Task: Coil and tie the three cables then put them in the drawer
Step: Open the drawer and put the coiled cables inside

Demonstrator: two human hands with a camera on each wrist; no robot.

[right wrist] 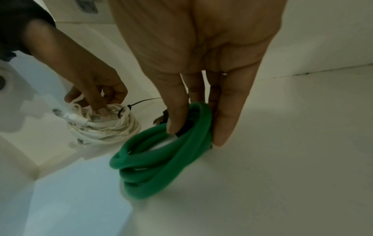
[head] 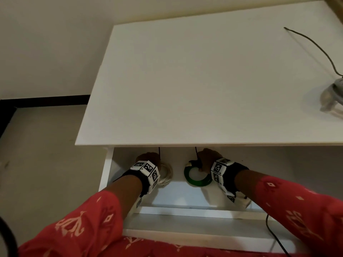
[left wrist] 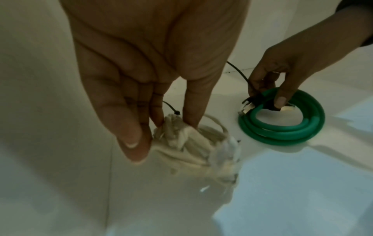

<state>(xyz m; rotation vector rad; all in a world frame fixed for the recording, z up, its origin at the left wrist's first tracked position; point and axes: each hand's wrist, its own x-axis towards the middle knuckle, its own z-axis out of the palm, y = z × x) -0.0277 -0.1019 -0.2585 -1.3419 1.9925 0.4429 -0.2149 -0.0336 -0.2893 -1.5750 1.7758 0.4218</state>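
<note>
The white drawer is pulled out under the table top. In it a white cable coil with a black zip tie lies on the left, and my left hand pinches its top between thumb and fingers. To its right a green cable coil leans tilted on the drawer floor, and my right hand pinches it at its black tie. The head view shows both hands deep in the drawer. A blurred grey coil lies on the table at the right edge.
The white table top overhangs the back of the drawer, just above my hands. A thin black strand runs up from the grey coil. A black cord hangs by my right sleeve. The drawer floor is bare right of the green coil.
</note>
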